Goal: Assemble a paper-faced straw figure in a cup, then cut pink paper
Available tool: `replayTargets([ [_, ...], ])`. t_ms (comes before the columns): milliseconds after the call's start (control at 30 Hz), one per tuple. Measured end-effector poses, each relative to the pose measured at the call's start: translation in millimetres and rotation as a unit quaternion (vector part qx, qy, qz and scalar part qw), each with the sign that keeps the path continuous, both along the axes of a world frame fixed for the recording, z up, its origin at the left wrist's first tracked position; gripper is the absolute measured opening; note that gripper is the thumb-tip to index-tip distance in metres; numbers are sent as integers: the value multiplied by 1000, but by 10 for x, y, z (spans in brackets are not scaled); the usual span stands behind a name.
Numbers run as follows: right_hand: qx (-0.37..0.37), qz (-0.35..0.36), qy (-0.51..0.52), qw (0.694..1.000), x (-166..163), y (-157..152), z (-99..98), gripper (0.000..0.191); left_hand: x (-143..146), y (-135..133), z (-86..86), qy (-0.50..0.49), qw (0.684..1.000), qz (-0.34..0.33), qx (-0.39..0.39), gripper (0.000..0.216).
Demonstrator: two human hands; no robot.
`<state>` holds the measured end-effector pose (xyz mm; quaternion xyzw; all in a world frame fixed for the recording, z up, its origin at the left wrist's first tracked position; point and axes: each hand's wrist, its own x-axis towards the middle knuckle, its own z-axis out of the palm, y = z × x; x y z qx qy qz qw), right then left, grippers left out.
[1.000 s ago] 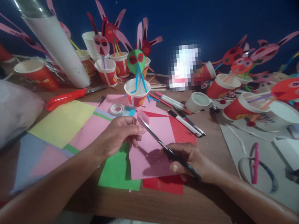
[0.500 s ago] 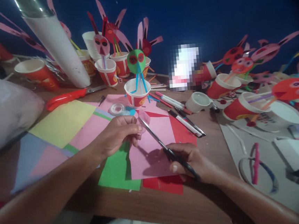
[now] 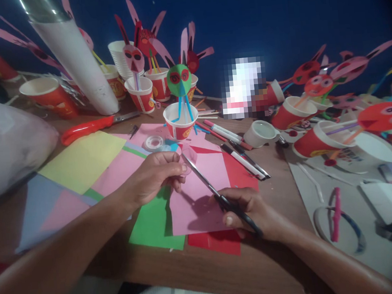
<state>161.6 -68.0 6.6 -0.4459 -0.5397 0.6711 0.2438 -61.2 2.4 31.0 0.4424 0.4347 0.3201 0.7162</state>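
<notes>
A red paper cup [image 3: 181, 126] with blue straws and a green paper face [image 3: 179, 80] stands at twelve o'clock of the coloured sheets [image 3: 82, 161], and a clear tape roll [image 3: 153, 143] lies near it at nine o'clock. At ten o'clock a red-handled tool [image 3: 87, 128] lies on the wooden table [image 3: 227, 268], in front of a white paper roll [image 3: 75, 61] which leans among more cups with pink-eared faces. At two o'clock some markers [image 3: 243, 160] lie side by side near a small white tub [image 3: 259, 133], and at three o'clock other red cups [image 3: 310, 144] with orange faces stand crowded.
</notes>
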Motion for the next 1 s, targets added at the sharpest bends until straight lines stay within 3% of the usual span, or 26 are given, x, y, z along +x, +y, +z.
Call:
replayTargets([
  [1000,12,8,-1,1000,23,-9,-17,45,-53,35,7,2,999,-30,-30,15],
])
